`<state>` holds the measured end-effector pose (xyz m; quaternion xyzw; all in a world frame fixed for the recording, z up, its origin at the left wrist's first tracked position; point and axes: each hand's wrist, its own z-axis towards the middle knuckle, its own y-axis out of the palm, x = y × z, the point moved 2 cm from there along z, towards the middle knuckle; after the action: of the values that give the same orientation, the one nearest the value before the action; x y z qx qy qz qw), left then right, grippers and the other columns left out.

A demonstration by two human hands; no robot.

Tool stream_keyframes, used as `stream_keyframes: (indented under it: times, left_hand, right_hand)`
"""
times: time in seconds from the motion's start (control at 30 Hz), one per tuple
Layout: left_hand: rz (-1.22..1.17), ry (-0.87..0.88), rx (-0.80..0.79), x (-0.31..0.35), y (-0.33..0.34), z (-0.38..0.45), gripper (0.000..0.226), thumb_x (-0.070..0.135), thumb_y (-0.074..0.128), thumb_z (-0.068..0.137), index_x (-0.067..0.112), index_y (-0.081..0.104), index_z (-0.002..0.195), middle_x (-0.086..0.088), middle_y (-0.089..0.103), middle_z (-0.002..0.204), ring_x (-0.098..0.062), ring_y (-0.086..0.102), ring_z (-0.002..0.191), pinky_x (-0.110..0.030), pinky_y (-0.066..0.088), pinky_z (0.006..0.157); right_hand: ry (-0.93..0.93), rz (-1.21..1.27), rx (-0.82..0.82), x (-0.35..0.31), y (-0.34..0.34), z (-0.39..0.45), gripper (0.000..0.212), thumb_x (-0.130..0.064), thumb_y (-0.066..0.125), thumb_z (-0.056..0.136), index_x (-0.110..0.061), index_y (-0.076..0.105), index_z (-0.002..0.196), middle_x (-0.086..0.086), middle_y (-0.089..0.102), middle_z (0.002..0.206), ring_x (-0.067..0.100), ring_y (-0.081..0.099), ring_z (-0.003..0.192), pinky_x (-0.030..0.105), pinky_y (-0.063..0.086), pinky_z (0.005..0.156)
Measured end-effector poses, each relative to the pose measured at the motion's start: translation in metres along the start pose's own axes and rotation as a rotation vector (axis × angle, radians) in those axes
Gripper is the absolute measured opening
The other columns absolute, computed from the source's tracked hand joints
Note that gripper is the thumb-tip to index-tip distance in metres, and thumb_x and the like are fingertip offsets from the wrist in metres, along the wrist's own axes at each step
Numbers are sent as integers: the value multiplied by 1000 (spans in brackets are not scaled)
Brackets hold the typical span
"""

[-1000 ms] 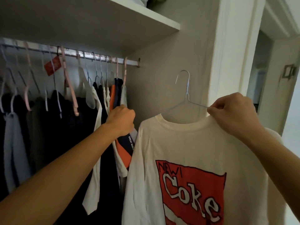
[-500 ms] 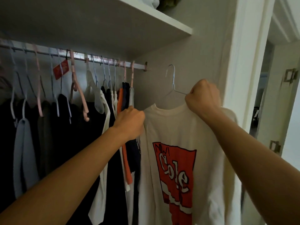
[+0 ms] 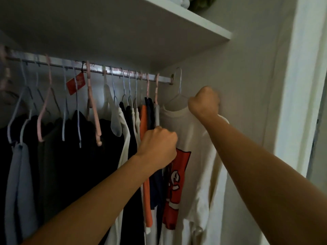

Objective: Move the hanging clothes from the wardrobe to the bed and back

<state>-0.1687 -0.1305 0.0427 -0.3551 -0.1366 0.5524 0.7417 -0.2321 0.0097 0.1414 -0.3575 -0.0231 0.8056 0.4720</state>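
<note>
A cream T-shirt (image 3: pixel 192 165) with a red printed logo hangs on a thin wire hanger (image 3: pixel 179 82). My right hand (image 3: pixel 204 101) grips the hanger's right shoulder and holds its hook at the right end of the wardrobe rail (image 3: pixel 123 72); whether the hook is over the rail I cannot tell. My left hand (image 3: pixel 158 148) is curled against the hanging clothes (image 3: pixel 147 117) just left of the shirt, holding them aside. Its fingers are hidden behind the hand.
Dark, white, orange and pale blue garments on pink and blue hangers fill the rail to the left. A red tag (image 3: pixel 75 84) dangles from one. A white shelf (image 3: pixel 194 20) sits close above the rail. The wardrobe side wall and a white door frame (image 3: pixel 304 85) stand at the right.
My right hand has carried the shirt up and left into the wardrobe, bringing its hook to the rail's right end. My left hand stays pressed on the neighbouring clothes.
</note>
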Motion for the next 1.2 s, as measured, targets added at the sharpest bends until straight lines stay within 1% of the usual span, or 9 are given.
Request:
stream_keyframes:
  times: [0.07,0.13,0.23,0.3,0.47,0.53,0.63,1.0,1.2]
  left_hand:
    - [44,74,66,1,0,5,33,-1,56,71,13,33,52,0,37,50,-18,40,53,-30,46,61]
    - [83,146,136,0,2,10,23,1,62,67,13,49,52,-2,50,53,-20,47,62,-28,39,68]
    - [145,193,83,-5,16,22,15,13,53,83,15,68,86,-1,65,91,-23,51,106,-31,34,90]
    - [152,155,13,-7,17,29,20,16,51,86,17,68,95,-1,65,102,-21,49,113,-33,34,99]
    - [110,87,24,-6,16,32,16,13,51,87,15,67,88,-4,64,95,-21,54,101,-31,38,92]
    - [131,67,16,-5,15,31,18,17,50,89,16,68,90,-2,65,96,-20,55,103,-32,39,92]
    - [152,48,-9,-5,14,31,21,22,49,91,17,68,96,-1,66,101,-21,53,109,-35,39,93]
    - [77,-1,-5,-8,11,22,25,28,46,96,18,69,98,2,65,102,-21,52,116,-39,40,97]
    - [22,8,43,-4,6,14,24,27,45,97,16,66,94,1,59,94,-19,53,102,-28,34,81]
  right_hand:
    - [-25,13,-13,-4,8,8,21,-12,58,80,-8,44,64,21,64,88,41,64,89,34,45,67]
    - [-42,23,-1,-6,12,15,9,-13,59,80,-5,57,77,24,67,99,43,63,95,38,50,75]
    - [-73,18,-3,-9,16,25,13,-14,60,80,-1,59,79,25,68,100,44,63,96,38,50,74]
    - [-83,23,-13,-13,21,31,15,-13,60,80,-4,51,71,24,67,101,43,63,97,38,50,74]
    - [-77,37,-42,-21,40,41,27,-12,59,84,-13,40,65,22,67,106,39,64,100,37,52,77]
    - [-65,54,-47,-19,49,45,9,-13,60,85,-5,58,83,22,66,110,40,63,103,39,52,82]
    - [-48,76,-74,-16,64,48,27,-16,61,87,1,62,107,23,65,114,41,62,107,42,52,86]
    - [28,100,-135,3,101,25,24,-14,63,87,2,63,104,24,64,116,40,62,108,40,52,85]
    - [30,18,-244,5,84,23,28,-8,63,87,1,61,114,23,61,124,39,60,114,39,51,89]
